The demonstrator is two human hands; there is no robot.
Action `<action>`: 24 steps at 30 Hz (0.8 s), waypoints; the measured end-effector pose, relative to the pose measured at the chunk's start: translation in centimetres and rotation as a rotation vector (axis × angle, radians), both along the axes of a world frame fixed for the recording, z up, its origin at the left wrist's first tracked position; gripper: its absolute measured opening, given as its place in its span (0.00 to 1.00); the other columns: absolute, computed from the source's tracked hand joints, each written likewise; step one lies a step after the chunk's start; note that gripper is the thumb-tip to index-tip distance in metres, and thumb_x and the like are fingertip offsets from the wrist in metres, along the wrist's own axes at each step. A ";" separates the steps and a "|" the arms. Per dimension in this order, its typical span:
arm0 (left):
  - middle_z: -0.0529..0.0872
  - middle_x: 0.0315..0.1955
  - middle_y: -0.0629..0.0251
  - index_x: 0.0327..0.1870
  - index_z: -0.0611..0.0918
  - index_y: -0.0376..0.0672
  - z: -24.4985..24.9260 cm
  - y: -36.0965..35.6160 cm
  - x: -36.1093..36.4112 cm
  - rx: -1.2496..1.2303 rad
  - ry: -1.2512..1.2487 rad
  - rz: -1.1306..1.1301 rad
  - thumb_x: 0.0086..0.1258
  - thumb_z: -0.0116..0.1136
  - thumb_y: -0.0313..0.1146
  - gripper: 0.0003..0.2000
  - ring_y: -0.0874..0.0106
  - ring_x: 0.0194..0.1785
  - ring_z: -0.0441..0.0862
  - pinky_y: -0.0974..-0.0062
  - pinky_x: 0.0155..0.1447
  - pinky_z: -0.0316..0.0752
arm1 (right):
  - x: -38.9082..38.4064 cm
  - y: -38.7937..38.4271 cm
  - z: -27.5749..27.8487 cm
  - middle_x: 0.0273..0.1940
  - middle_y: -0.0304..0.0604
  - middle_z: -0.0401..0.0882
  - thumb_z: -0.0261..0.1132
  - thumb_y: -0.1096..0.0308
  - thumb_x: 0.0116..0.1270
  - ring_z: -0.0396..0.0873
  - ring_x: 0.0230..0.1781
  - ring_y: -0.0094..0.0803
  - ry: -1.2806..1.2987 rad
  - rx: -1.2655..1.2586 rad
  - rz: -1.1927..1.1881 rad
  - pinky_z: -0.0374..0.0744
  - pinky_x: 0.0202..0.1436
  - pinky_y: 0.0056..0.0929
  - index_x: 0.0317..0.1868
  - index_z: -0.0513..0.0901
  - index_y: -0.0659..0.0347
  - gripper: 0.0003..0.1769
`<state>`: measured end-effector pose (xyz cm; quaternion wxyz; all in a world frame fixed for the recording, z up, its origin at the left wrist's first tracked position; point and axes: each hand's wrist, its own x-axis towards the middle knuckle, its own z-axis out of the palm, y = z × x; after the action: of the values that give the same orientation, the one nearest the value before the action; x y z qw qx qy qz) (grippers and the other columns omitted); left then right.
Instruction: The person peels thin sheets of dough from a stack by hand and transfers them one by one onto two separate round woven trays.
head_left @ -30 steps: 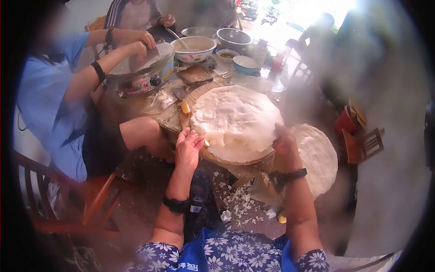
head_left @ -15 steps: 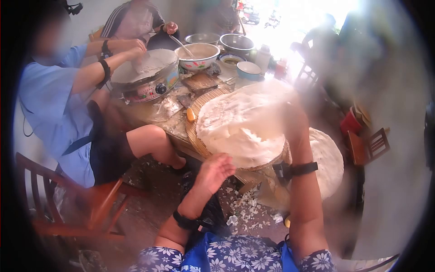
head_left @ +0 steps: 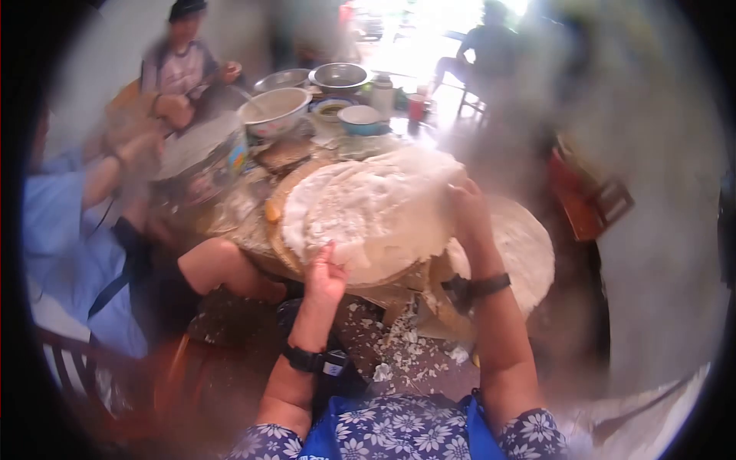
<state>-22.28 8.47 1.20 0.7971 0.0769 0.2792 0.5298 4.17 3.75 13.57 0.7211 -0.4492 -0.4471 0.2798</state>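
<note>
Thin pale sheet (head_left: 410, 222) lies partly lifted over the woven tray (head_left: 285, 184), at the table's near side. Head view: uneven pull could tear it, since its lower edge looks ragged; clinging to the layers beneath could also crease it. Its long axis slants from lower left to upper right, with no clear pointed end. The left hand (head_left: 326, 280) pinches the near-left edge, fingertips together; the right hand (head_left: 469, 211) closes around the raised right edge.

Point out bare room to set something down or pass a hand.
Pass between the left hand and right hand, nearer than the woven tray, above the scrap-strewn floor. For setting down, no surely bare patch shows: bowls crowd the table's far side, white sheets the near side.
</note>
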 end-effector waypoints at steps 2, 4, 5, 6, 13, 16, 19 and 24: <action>0.81 0.38 0.75 0.42 0.80 0.50 0.8 -0.5 1.2 0.090 0.023 -0.034 0.60 0.61 0.29 0.09 0.70 0.47 0.77 0.59 0.53 0.70 | 0.1 -1.9 2.5 0.38 0.37 0.80 0.58 0.75 0.61 0.78 0.34 0.22 0.260 -0.085 0.018 0.77 0.38 0.22 0.46 0.77 0.64 0.12; 0.80 0.39 0.74 0.46 0.77 0.51 2.9 -1.8 3.3 0.113 0.041 -0.080 0.59 0.60 0.26 0.15 0.70 0.48 0.77 0.58 0.55 0.69 | 1.6 -4.5 4.1 0.36 0.36 0.80 0.58 0.74 0.62 0.77 0.34 0.22 0.271 -0.068 -0.031 0.77 0.37 0.22 0.47 0.77 0.64 0.12; 0.80 0.39 0.74 0.48 0.76 0.51 3.7 -2.6 4.8 0.156 0.035 -0.094 0.58 0.60 0.25 0.16 0.70 0.48 0.77 0.58 0.55 0.69 | 2.6 -6.0 4.7 0.36 0.36 0.79 0.58 0.73 0.63 0.77 0.34 0.22 0.247 -0.051 -0.061 0.76 0.37 0.22 0.47 0.77 0.64 0.12; 0.80 0.39 0.73 0.49 0.75 0.52 4.5 -3.5 6.5 0.198 0.026 -0.106 0.58 0.59 0.24 0.18 0.70 0.49 0.77 0.57 0.55 0.69 | 3.6 -7.6 5.3 0.36 0.35 0.79 0.58 0.72 0.63 0.76 0.33 0.21 0.221 -0.035 -0.088 0.76 0.36 0.21 0.48 0.77 0.64 0.12; 0.80 0.44 0.68 0.52 0.72 0.51 4.7 -8.1 19.1 0.330 -0.005 -0.411 0.63 0.54 0.22 0.17 0.70 0.47 0.79 0.65 0.47 0.77 | 14.9 -19.1 1.1 0.44 0.43 0.80 0.55 0.75 0.63 0.80 0.39 0.29 0.193 0.073 -0.351 0.79 0.43 0.26 0.51 0.74 0.66 0.15; 0.81 0.41 0.68 0.50 0.72 0.50 1.0 -8.5 22.3 0.317 0.154 -0.488 0.63 0.54 0.24 0.15 0.70 0.42 0.80 0.66 0.42 0.78 | 20.2 -21.1 -5.2 0.44 0.45 0.79 0.54 0.76 0.63 0.80 0.39 0.33 0.493 -0.028 -0.386 0.79 0.44 0.29 0.51 0.73 0.67 0.15; 0.81 0.39 0.65 0.47 0.73 0.47 -1.1 -9.4 23.5 0.211 0.395 -0.521 0.63 0.55 0.28 0.12 0.70 0.38 0.81 0.67 0.39 0.78 | 21.8 -22.3 -10.4 0.39 0.42 0.79 0.56 0.75 0.59 0.78 0.38 0.31 0.568 -0.204 -0.457 0.75 0.45 0.27 0.35 0.78 0.66 0.06; 0.81 0.36 0.63 0.44 0.74 0.44 -3.3 -9.2 23.5 0.200 0.532 -0.571 0.66 0.54 0.32 0.08 0.69 0.36 0.81 0.67 0.37 0.77 | 23.2 -21.9 -13.4 0.31 0.39 0.77 0.57 0.74 0.57 0.73 0.31 0.26 0.285 -0.385 -0.630 0.73 0.36 0.28 0.33 0.77 0.67 0.06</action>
<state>1.19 -0.70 -2.09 0.8009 0.3628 0.3903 0.2733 27.39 -18.11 0.21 0.7291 -0.6480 -0.1220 0.1833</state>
